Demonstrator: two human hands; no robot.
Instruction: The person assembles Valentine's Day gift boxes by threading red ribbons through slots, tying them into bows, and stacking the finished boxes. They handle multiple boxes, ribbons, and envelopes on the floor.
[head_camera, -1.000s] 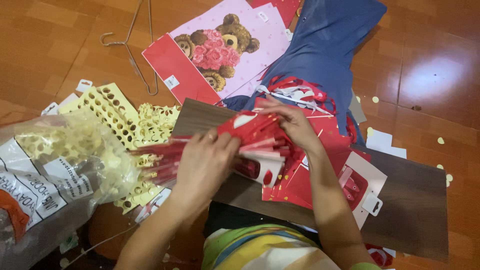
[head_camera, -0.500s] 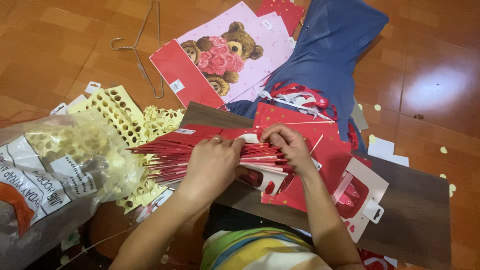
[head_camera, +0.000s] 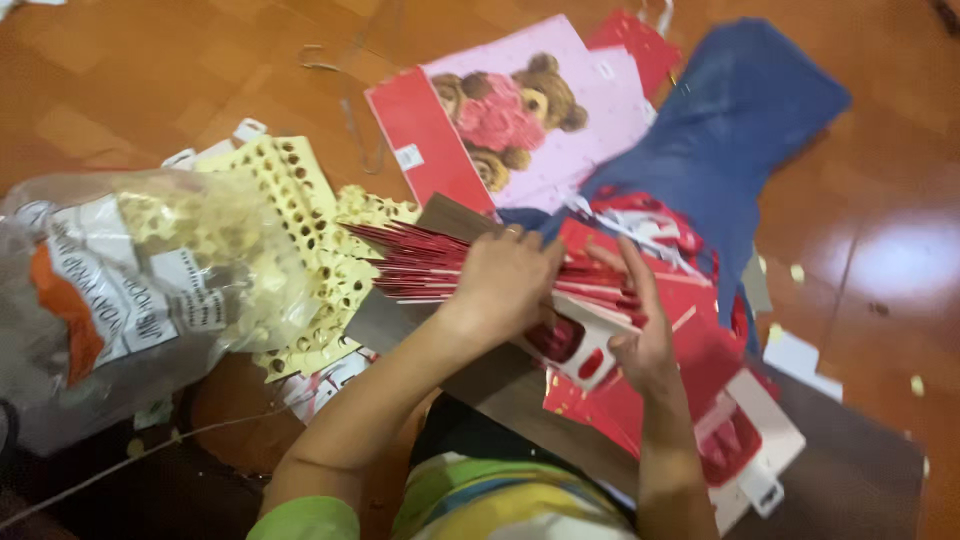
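- The left hand (head_camera: 505, 280) is clamped over a stack of flat red-and-white paper cutouts (head_camera: 420, 265), fingers curled down over its top edge.
- The stack lies at centre frame on a dark brown board (head_camera: 850, 470), its loose ends fanning out toward 9 o'clock.
- The right hand (head_camera: 640, 335) meets the stack's other end at 3 o'clock of the left; fingers look half-open with the thumb pressed against the edge, though blur hides how firm the grip is.
- More red die-cut sheets (head_camera: 700, 400) lie beneath the hands, spilling toward 5 o'clock.
- At 12 o'clock, a pink teddy-bear gift bag (head_camera: 520, 110); beside it at 2 o'clock, blue fabric (head_camera: 740, 130).
- At 9 o'clock, yellow perforated sheets (head_camera: 300, 200) and a clear plastic sack (head_camera: 130, 290) on the wooden floor (head_camera: 150, 70).
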